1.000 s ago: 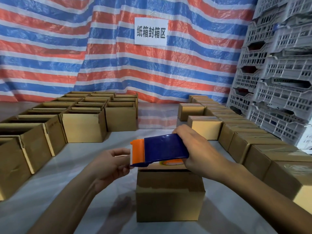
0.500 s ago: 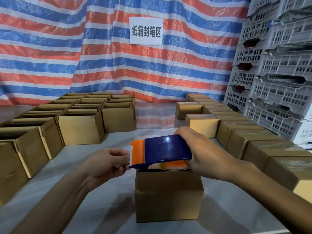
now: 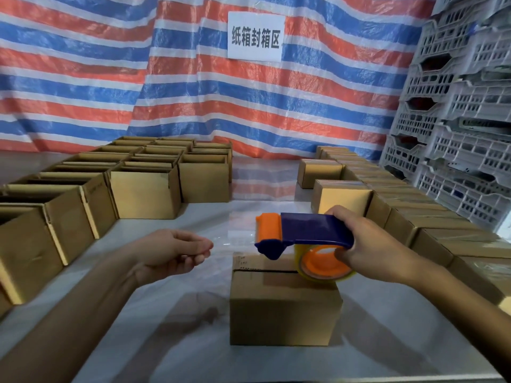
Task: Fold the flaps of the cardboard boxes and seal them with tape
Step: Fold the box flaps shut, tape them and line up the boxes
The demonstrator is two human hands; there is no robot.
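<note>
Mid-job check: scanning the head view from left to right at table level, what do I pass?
In order: open cardboard boxes → left hand → tape dispenser → right hand holding it → row of closed boxes → stacked grey crates.

- A small cardboard box [image 3: 284, 308] is sitting at 6 o'clock, flaps folded flat, a dark seam running across its top.
- A blue tape dispenser [image 3: 312, 230] with an orange head is hovering over it, its clear tape roll [image 3: 322, 268] hanging at the top's 3 o'clock end.
- Open boxes [image 3: 143, 194] are standing at 10 o'clock, closed boxes [image 3: 343, 196] at 2 o'clock.
</note>
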